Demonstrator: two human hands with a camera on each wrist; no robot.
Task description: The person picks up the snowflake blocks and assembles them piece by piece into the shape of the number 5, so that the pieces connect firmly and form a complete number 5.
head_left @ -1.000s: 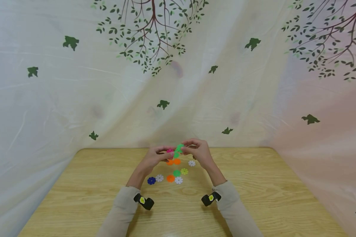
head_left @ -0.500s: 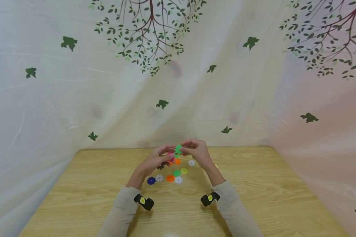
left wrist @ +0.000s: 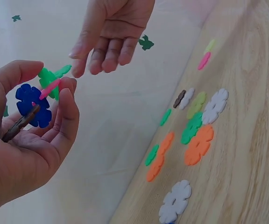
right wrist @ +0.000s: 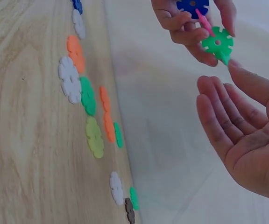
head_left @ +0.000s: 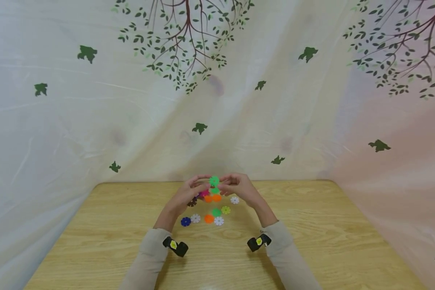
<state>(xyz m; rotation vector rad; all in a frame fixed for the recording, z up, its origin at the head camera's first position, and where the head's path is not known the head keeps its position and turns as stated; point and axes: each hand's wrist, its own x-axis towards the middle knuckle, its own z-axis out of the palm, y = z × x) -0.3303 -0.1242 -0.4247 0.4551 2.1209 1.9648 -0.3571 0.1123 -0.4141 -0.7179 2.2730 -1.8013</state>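
Observation:
My left hand (head_left: 181,196) grips a chain of notched plastic flower discs, joined slot to slot. In the left wrist view a brown disc (left wrist: 18,125) lies against the palm. After it come a blue disc (left wrist: 26,96), a pink disc (left wrist: 50,87) and a green disc (left wrist: 46,77), with another green disc (left wrist: 62,71) at the far end. My right hand (head_left: 241,189) is beside that end, fingers extended and loosely spread. Its thumb tip is right at the last green piece in the right wrist view. The left fingers partly cover the chain.
Below the hands, loose discs lie on the wooden table (head_left: 311,225): an orange disc (head_left: 209,218), a navy disc (head_left: 185,221), a yellow disc (head_left: 226,210), several white and green ones. Two orange discs (right wrist: 107,112) lie end to end. A leaf-printed curtain (head_left: 239,121) hangs behind the table.
The chain has turned, so the end green disc now faces the head camera. My right fingers have loosened from it. The brown disc has come into view below my left hand.

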